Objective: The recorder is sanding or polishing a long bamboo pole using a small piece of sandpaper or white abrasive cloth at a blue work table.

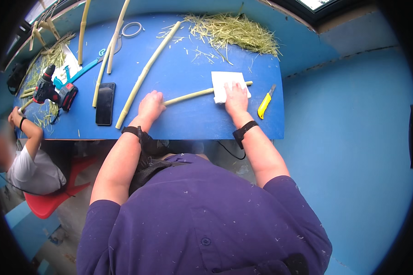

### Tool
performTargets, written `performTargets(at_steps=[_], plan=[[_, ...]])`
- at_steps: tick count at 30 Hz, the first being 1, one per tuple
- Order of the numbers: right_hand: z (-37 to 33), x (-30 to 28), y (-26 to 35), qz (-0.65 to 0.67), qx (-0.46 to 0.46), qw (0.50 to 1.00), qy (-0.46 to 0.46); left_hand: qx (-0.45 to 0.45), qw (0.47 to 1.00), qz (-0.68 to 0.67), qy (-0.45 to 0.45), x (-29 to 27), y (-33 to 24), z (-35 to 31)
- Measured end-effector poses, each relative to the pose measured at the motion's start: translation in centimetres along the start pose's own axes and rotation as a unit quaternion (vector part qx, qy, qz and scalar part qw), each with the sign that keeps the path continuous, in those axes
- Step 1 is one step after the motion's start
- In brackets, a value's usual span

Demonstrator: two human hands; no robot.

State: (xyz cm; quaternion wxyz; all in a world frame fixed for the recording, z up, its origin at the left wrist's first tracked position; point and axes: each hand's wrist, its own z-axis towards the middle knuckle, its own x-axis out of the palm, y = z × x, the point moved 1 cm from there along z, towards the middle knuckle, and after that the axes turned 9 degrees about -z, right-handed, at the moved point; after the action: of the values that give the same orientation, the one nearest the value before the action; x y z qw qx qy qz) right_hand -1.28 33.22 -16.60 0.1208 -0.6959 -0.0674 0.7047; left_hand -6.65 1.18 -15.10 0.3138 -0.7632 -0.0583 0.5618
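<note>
My left hand (151, 108) is closed around the left end of a thin pale-green bamboo stick (188, 96), which lies slantwise above the front of the blue table. Toward the stick's other end, my right hand (236, 97) presses a folded white sheet (219, 79) onto it, fingers bent over the sheet. The stick's tip pokes out past the sheet on the right. What the sheet's underside looks like is hidden. A yellow utility knife (265, 104) with its blade out lies to the right of my right hand. A longer bamboo pole (144, 73) lies just left of my left hand.
A black phone (105, 104), a cordless drill (48, 87), a turquoise tool (84, 70) and more bamboo poles (106, 62) occupy the table's left part. Shavings (236, 32) are heaped at the back. At far left, another person (30, 167) sits holding a stick.
</note>
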Motion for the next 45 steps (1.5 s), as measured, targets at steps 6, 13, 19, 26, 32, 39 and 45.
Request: performTargets(at_steps=[6, 13, 19, 26, 32, 39, 45], plan=[[-2.6, -1.0, 10.5, 0.084, -0.057, 0.995, 0.007, 0.027, 0.999, -0.031, -0.020, 0.3, 0.7, 0.5], [-3.9, -4.6, 13.5, 0.153, -0.194, 0.969, -0.012, 0.006, 0.998, -0.055, -0.018, 0.7, 1.3, 0.9], [-1.8, 1.2, 0.9, 0.014, -0.014, 1.000, 0.020, 0.003, 0.999, -0.049, 0.003, 0.2, 0.9, 0.6], [-1.5, 1.6, -2.3, 0.050, 0.051, 0.997, 0.024, -0.001, 0.999, -0.036, 0.040, -0.5, 0.2, 0.7], [-0.5, 2.2, -3.3, 0.076, 0.030, 0.996, 0.022, 0.005, 0.999, -0.032, 0.033, -0.1, 0.2, 0.8], [0.2, 1.3, -1.4, 0.065, 0.092, 0.993, 0.037, 0.032, 0.997, -0.014, -0.068, 1.0, -0.4, -0.1], [-2.1, -0.7, 10.0, 0.082, -0.074, 0.992, 0.053, 0.034, 0.998, -0.033, -0.043, 0.9, 0.0, 0.5]])
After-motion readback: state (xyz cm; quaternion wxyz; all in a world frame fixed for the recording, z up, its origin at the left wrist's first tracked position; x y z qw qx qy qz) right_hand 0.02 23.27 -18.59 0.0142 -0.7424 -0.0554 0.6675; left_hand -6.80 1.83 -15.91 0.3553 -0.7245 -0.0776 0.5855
